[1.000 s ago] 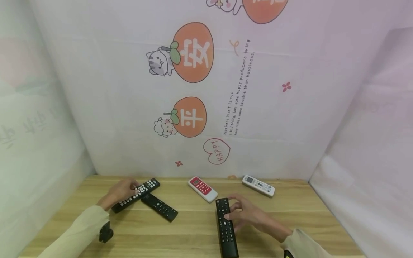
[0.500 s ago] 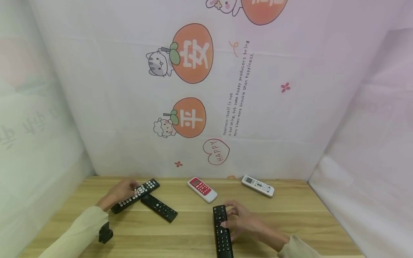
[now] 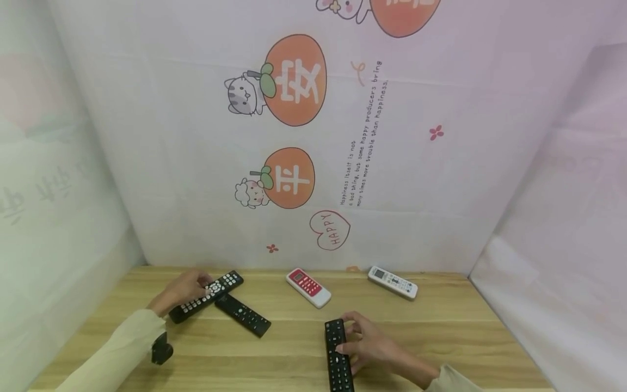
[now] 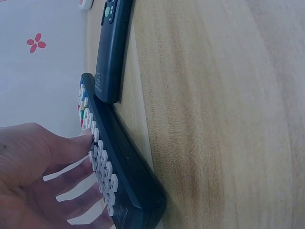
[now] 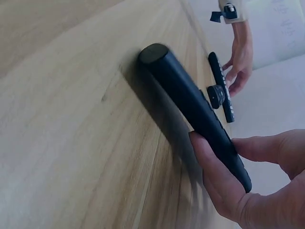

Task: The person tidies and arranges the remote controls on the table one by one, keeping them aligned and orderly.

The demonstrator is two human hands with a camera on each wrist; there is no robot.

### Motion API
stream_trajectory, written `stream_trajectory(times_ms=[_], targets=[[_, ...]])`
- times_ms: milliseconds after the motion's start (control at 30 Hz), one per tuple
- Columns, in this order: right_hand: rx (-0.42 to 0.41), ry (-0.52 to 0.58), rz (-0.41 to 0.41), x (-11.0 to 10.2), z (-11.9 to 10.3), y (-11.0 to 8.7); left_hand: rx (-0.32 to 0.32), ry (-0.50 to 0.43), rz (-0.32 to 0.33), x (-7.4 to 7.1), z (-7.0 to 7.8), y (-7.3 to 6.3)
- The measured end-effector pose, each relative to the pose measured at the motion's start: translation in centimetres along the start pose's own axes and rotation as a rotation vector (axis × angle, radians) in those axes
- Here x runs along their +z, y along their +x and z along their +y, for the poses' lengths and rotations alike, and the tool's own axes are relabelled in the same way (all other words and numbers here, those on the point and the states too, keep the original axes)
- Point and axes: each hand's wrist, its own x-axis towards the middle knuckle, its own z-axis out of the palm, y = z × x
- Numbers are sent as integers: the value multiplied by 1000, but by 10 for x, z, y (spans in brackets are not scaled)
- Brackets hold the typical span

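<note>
On the left of the table, my left hand (image 3: 185,289) holds a black remote control with white buttons (image 3: 226,281), its thumb on the button face in the left wrist view. One part of that remote meets or overlaps the end of a second, slimmer black remote (image 3: 245,316); whether they touch is unclear. Nearer the front, my right hand (image 3: 369,344) pinches a long black remote with small buttons (image 3: 338,354) between thumb and fingers. The right wrist view shows this long remote (image 5: 186,100) raised off the wood, its shadow beneath. Its near end is cut off in the head view.
A white remote with a red face (image 3: 307,287) lies at the back middle of the wooden table (image 3: 274,359). Further right is a white remote with a small screen (image 3: 393,282). White printed cloth (image 3: 196,218) walls in the back and both sides.
The long black remote has come a little toward the front edge along with my right hand. My left hand and the other remotes stay where they were.
</note>
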Motion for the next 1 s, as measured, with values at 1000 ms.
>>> stream_trajectory(times_ms=[1000], targets=[[29, -220, -52, -3, -3, -2, -21, 65, 0, 4, 4, 0]])
